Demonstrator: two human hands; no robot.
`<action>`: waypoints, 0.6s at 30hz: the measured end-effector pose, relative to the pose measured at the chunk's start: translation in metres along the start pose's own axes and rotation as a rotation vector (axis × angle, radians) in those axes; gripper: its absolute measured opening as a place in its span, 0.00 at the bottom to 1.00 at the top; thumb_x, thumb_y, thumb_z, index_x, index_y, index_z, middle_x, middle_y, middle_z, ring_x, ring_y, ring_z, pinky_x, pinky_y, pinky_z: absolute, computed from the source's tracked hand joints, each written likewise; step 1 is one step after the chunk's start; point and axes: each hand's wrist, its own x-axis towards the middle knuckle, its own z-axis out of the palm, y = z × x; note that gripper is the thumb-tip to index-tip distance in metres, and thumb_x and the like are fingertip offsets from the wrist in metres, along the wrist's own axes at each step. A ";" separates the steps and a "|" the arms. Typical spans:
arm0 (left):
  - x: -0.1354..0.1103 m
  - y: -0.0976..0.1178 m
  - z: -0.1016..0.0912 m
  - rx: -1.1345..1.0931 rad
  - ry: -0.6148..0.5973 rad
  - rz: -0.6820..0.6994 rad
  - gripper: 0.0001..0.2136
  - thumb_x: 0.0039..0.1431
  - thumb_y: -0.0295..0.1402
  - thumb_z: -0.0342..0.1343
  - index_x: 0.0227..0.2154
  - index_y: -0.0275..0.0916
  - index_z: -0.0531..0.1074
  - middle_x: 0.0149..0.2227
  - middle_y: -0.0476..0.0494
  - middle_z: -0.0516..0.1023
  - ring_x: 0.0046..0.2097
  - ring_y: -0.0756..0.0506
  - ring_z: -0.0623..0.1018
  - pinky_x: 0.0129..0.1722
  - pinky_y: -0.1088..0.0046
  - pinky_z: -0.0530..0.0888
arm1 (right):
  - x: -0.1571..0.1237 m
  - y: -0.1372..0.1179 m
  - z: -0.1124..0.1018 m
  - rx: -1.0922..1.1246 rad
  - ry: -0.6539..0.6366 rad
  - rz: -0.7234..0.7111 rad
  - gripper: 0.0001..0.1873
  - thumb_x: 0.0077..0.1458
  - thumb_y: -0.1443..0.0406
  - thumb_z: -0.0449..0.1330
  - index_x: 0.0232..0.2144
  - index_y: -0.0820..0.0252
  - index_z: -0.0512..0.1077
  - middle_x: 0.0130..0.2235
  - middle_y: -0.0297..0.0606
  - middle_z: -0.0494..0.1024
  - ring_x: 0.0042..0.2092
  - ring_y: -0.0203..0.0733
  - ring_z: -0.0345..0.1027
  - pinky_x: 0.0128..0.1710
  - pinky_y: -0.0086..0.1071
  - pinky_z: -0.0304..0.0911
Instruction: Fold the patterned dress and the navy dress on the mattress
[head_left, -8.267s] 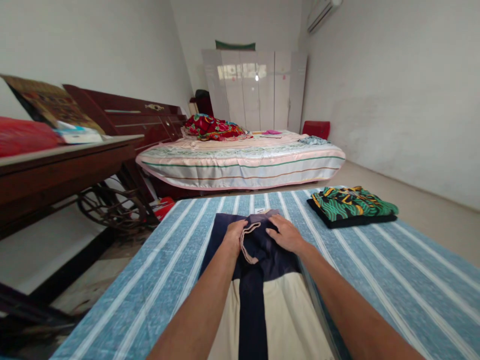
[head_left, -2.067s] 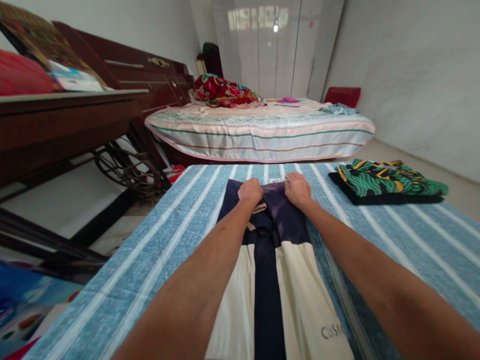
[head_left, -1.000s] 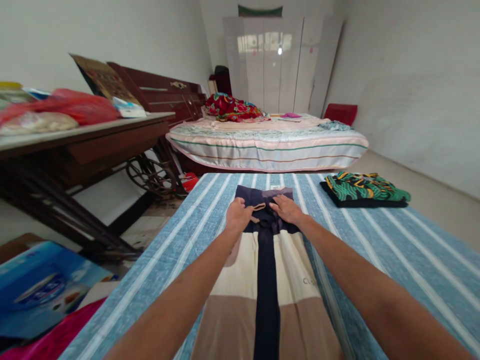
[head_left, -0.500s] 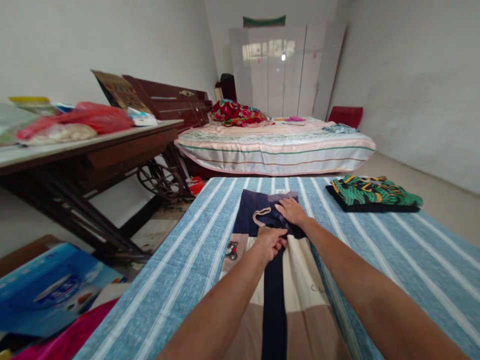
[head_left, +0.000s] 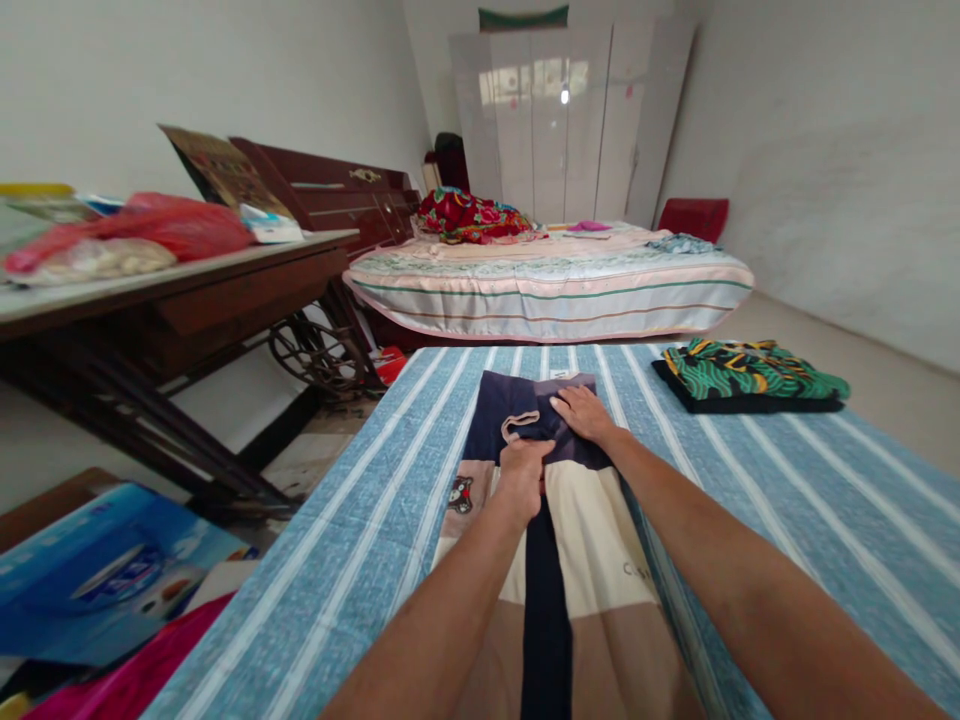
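Note:
A pair of shorts [head_left: 585,520] in navy, cream and tan lies flat on the blue striped sheet [head_left: 750,480], waistband away from me, a small bear patch on its left leg. My left hand [head_left: 523,470] is closed on the navy fabric at the middle, just below the pale drawstring loop [head_left: 520,425]. My right hand [head_left: 586,415] lies flat with fingers stretched out on the navy waistband area, pressing it down.
A folded green patterned garment [head_left: 750,375] lies on the sheet at the right. A dark wooden table [head_left: 172,300] with a red bag stands at the left. Another bed [head_left: 547,285] and a white wardrobe [head_left: 562,130] are beyond. A blue box [head_left: 105,575] sits low left.
My left hand has come back from the waistband to the middle of the shorts and closed on the navy fabric. The left leg now lies wider, showing the bear patch.

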 end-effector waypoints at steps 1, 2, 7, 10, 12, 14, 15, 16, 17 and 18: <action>0.002 -0.001 0.000 0.007 0.007 0.032 0.12 0.44 0.27 0.59 0.35 0.38 0.70 0.22 0.53 0.72 0.22 0.52 0.72 0.24 0.76 0.70 | 0.000 0.000 0.000 -0.003 -0.002 0.001 0.28 0.64 0.53 0.37 0.53 0.63 0.65 0.55 0.44 0.67 0.59 0.43 0.55 0.60 0.39 0.40; 0.003 -0.001 0.000 0.047 0.006 0.101 0.17 0.44 0.25 0.59 0.40 0.40 0.70 0.23 0.53 0.72 0.24 0.51 0.73 0.26 0.76 0.71 | 0.000 0.000 0.000 -0.006 -0.004 0.000 0.28 0.64 0.53 0.37 0.53 0.63 0.64 0.56 0.44 0.67 0.59 0.43 0.54 0.60 0.39 0.39; 0.003 0.005 -0.010 0.637 -0.038 0.563 0.33 0.43 0.18 0.54 0.55 0.46 0.61 0.37 0.49 0.77 0.40 0.46 0.77 0.42 0.75 0.71 | -0.002 -0.001 0.000 -0.016 -0.027 0.011 0.28 0.63 0.52 0.39 0.56 0.64 0.61 0.59 0.47 0.62 0.61 0.46 0.49 0.60 0.41 0.39; -0.004 0.010 -0.016 0.881 -0.057 0.603 0.34 0.45 0.18 0.51 0.58 0.44 0.59 0.50 0.44 0.73 0.50 0.43 0.74 0.49 0.73 0.68 | -0.003 -0.003 -0.001 -0.014 -0.042 0.051 0.29 0.62 0.50 0.40 0.57 0.62 0.60 0.60 0.48 0.60 0.62 0.51 0.47 0.57 0.44 0.44; -0.010 0.014 -0.017 0.981 -0.105 0.672 0.33 0.48 0.19 0.50 0.58 0.45 0.57 0.55 0.44 0.69 0.53 0.44 0.71 0.52 0.73 0.66 | -0.004 -0.004 -0.002 -0.010 -0.049 0.071 0.29 0.62 0.50 0.40 0.57 0.60 0.59 0.60 0.46 0.59 0.62 0.53 0.45 0.56 0.45 0.45; -0.014 0.017 -0.017 1.071 -0.153 0.740 0.32 0.48 0.20 0.51 0.57 0.47 0.59 0.58 0.46 0.65 0.54 0.44 0.70 0.53 0.72 0.65 | -0.005 -0.005 -0.003 -0.006 -0.054 0.084 0.28 0.62 0.50 0.40 0.58 0.57 0.58 0.61 0.45 0.58 0.62 0.53 0.45 0.56 0.46 0.45; -0.014 0.018 -0.017 1.107 -0.156 0.738 0.30 0.48 0.20 0.51 0.56 0.47 0.61 0.58 0.46 0.65 0.54 0.44 0.70 0.52 0.71 0.65 | -0.005 -0.006 -0.004 -0.006 -0.055 0.089 0.28 0.62 0.50 0.40 0.58 0.56 0.58 0.61 0.44 0.57 0.62 0.54 0.44 0.56 0.46 0.45; -0.012 0.018 -0.017 1.125 -0.140 0.706 0.28 0.48 0.21 0.52 0.54 0.46 0.63 0.57 0.45 0.67 0.52 0.43 0.72 0.51 0.70 0.66 | -0.006 -0.006 -0.004 -0.005 -0.057 0.094 0.29 0.61 0.49 0.40 0.58 0.57 0.58 0.61 0.45 0.57 0.62 0.54 0.44 0.56 0.46 0.45; -0.010 0.019 -0.018 1.118 -0.111 0.659 0.25 0.48 0.23 0.54 0.51 0.45 0.66 0.54 0.43 0.70 0.51 0.42 0.73 0.50 0.69 0.67 | -0.006 -0.007 -0.004 -0.004 -0.058 0.098 0.30 0.61 0.49 0.39 0.58 0.57 0.58 0.61 0.45 0.57 0.62 0.54 0.44 0.56 0.46 0.45; -0.006 0.020 -0.020 1.086 -0.071 0.611 0.22 0.48 0.25 0.56 0.49 0.42 0.68 0.51 0.42 0.73 0.49 0.42 0.74 0.49 0.69 0.68 | -0.006 -0.008 -0.005 -0.004 -0.059 0.100 0.31 0.61 0.48 0.39 0.58 0.58 0.58 0.61 0.46 0.57 0.62 0.55 0.44 0.56 0.46 0.45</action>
